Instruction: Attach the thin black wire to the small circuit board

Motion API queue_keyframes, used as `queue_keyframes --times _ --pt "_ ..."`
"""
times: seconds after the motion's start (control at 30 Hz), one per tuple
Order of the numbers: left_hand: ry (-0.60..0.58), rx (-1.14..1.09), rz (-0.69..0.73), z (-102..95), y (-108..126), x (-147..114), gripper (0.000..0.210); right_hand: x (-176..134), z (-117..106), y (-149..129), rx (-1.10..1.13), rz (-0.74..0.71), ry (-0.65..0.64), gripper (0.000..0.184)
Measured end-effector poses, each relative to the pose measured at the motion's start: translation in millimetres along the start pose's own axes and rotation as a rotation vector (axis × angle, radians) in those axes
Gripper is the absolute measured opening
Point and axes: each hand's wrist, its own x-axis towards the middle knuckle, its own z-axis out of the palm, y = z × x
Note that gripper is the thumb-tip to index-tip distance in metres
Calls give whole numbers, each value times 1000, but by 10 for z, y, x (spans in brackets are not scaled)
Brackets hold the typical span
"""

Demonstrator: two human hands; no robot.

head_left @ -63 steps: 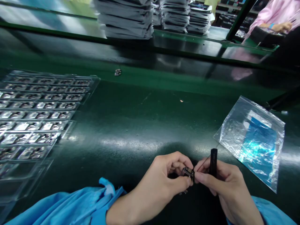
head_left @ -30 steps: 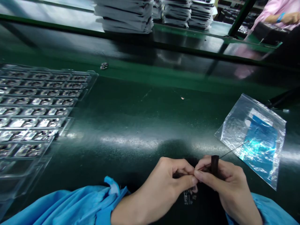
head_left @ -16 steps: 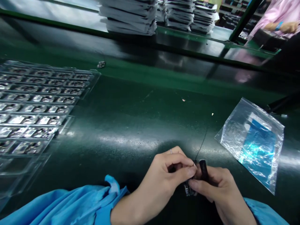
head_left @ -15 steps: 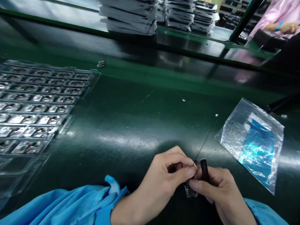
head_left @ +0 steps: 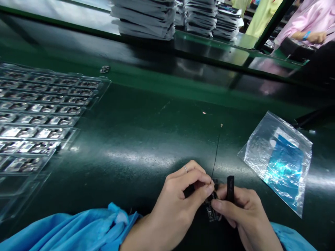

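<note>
My left hand (head_left: 183, 198) pinches a thin black wire (head_left: 215, 157) between thumb and forefinger. The wire sticks up and away over the table; a tiny pale tip (head_left: 221, 125) shows in line with its far end. Close against these fingertips, my right hand (head_left: 243, 205) grips a small dark circuit assembly (head_left: 210, 211), partly covered by the fingers of both hands. A black stick-like tool (head_left: 230, 188) rises between the right thumb and fingers, its lower end hidden. Whether the wire joins the assembly, I cannot tell.
Clear plastic trays (head_left: 75, 120) of small circuit parts lie at left. A loose part (head_left: 105, 69) sits behind them. To the right is a clear bag (head_left: 285, 167) with a blue sheet. Paper-like stacks (head_left: 146, 21) stand on the back shelf; beyond, a person in pink (head_left: 300, 28).
The wire and its pale tip have swung left and now stand more upright. Both hands stay close together, the left shifted slightly left. At the back, more yellow clothing shows.
</note>
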Motion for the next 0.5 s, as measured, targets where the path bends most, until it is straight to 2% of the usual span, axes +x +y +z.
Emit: queue_keyframes --times 0.13,0.27,0.5 --pt "-35 -31 -85 -22 11 12 17 16 -18 18 -29 -42 -58 20" --pt "-134 -152 -224 -43 29 43 17 22 -26 21 -33 -45 -77 22" --pt "-192 -107 -217 -61 20 56 19 9 -16 7 -26 -2 -54 21"
